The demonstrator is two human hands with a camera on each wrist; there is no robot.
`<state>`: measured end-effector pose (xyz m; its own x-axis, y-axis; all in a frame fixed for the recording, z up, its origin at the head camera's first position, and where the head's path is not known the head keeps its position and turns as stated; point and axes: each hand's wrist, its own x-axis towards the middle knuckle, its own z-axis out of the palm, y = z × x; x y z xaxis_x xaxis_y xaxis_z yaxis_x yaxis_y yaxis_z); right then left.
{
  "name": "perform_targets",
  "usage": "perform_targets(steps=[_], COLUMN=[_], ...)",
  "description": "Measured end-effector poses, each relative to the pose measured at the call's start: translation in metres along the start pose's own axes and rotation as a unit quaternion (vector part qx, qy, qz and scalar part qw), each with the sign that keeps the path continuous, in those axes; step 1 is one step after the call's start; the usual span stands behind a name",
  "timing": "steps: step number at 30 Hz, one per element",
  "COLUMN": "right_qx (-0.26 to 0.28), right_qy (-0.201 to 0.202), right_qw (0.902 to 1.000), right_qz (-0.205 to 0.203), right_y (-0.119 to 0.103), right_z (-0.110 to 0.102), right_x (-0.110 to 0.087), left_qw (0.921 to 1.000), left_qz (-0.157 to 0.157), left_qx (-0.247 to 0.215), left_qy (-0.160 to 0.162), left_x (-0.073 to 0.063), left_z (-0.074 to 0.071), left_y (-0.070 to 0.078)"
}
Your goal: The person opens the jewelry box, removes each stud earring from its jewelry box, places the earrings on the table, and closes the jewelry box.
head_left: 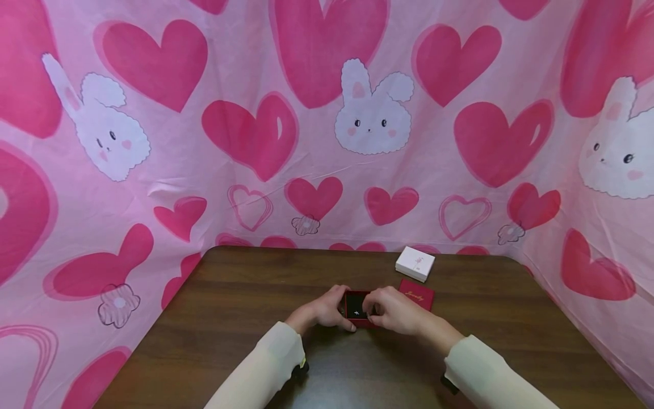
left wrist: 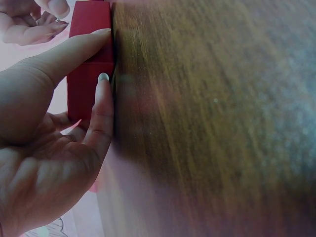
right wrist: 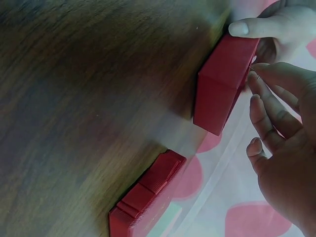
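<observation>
An uncovered red jewelry box point(head_left: 356, 325) rests on the table, with a black insert point(head_left: 352, 301) inside. A small silvery, star-like ornament point(head_left: 356, 312) shows on that insert. My left hand point(head_left: 329, 309) grips the box's left end, its thumb along the near red side point(left wrist: 91, 49). Over the right part of the box is my right hand point(head_left: 395, 309). In the right wrist view, thumb and index finger of this right hand point(right wrist: 286, 118) pinch a thin strand at the box's opening; its kind I cannot tell.
Right behind my right hand lies a red lid point(head_left: 416, 294) with gold lettering, a ribbed red bow point(right wrist: 148, 187) visible on its side. Farther back is a white box point(head_left: 415, 262) with a pink print. Pink heart-patterned cloth point(head_left: 317, 159) hangs around the brown wooden table point(head_left: 245, 318).
</observation>
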<state>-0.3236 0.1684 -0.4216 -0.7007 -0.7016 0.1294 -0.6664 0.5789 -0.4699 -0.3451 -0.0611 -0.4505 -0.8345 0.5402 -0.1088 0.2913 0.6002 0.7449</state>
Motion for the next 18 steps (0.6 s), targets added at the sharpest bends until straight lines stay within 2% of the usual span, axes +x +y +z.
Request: perform_targets(steps=[10, 18], right_qx=[0.024, 0.01], right_qy=[-0.005, -0.005], right_qw=[0.9994, 0.9998], right_qz=[-0.022, -0.014], right_y=[-0.0017, -0.0026], right_z=[0.0012, 0.0011], right_x=[-0.0016, -0.0024], left_qw=[1.0, 0.9999], left_qz=[0.003, 0.01], left_qx=[0.001, 0.009], left_qy=[0.002, 0.004], left_x=[0.0007, 0.0018], left_z=[-0.0004, 0.0005], left_y=[-0.0009, -0.0029])
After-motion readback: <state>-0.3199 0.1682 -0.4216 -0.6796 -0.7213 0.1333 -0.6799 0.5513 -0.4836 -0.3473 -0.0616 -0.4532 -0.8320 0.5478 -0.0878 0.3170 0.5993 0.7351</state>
